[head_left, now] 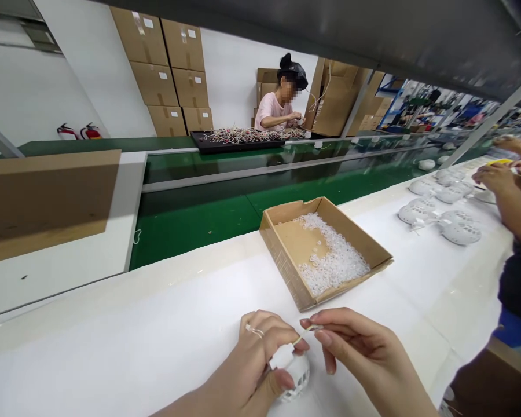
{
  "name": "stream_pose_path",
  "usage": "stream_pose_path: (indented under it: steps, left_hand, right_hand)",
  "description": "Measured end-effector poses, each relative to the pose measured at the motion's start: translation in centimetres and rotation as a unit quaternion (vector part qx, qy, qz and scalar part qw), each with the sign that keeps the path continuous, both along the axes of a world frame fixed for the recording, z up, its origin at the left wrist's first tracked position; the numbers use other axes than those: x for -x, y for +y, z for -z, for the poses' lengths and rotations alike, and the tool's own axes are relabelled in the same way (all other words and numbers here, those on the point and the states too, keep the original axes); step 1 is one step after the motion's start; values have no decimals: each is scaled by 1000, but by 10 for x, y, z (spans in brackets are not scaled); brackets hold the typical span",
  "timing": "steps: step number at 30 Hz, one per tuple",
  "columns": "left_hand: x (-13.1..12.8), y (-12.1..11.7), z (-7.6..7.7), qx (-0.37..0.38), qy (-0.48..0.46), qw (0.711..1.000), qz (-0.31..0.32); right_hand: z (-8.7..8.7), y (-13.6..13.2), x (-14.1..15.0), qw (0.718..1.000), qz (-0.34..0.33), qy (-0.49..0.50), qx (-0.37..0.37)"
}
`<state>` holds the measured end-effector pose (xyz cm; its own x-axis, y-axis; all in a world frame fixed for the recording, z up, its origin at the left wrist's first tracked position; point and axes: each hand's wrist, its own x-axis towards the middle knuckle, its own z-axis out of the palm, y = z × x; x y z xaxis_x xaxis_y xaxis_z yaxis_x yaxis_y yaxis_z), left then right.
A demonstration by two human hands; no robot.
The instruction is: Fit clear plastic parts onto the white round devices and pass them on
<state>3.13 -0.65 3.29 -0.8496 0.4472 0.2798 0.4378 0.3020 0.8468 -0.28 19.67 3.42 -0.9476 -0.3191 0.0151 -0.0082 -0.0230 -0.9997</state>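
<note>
White slotted plastic shell [296,375], tilted, thin pale cord [306,334]

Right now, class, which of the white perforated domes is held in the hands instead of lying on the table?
The dome at the bottom, gripped in the left hand; the others lie grouped on the white table to the right.

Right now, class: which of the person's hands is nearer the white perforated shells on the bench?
The right hand is nearer, below and left of the white shells; the left hand lies farther left.
</note>
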Motion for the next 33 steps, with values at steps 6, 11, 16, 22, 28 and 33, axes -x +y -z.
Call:
stream_pose_path:
  steps: [6,11,16,22,28,33]
  left_hand:
    - [0,1,10,13,-7,1000,-21]
    - [-1,1,18,-6,5,999,-42]
    - [-3,2,14,-5,43,998,-55]
    - [-4,4,10,16,91,994,-66]
    - [-5,6,10,40,139,987,-70]
    - [-3,5,10,19,139,988,-72]
  right_hand:
    - [0,-2,-4,992,-15,112,-47]
    - [1,-8,-16,986,7,153,-67]
    - [-1,-17,-27,993,88,64,-49]
    - [-5,-7,-25,996,23,64,-65]
    - [-5,0,-23,977,-14,177,-114]
    - [3,2,-29,973,-12,204,-111]
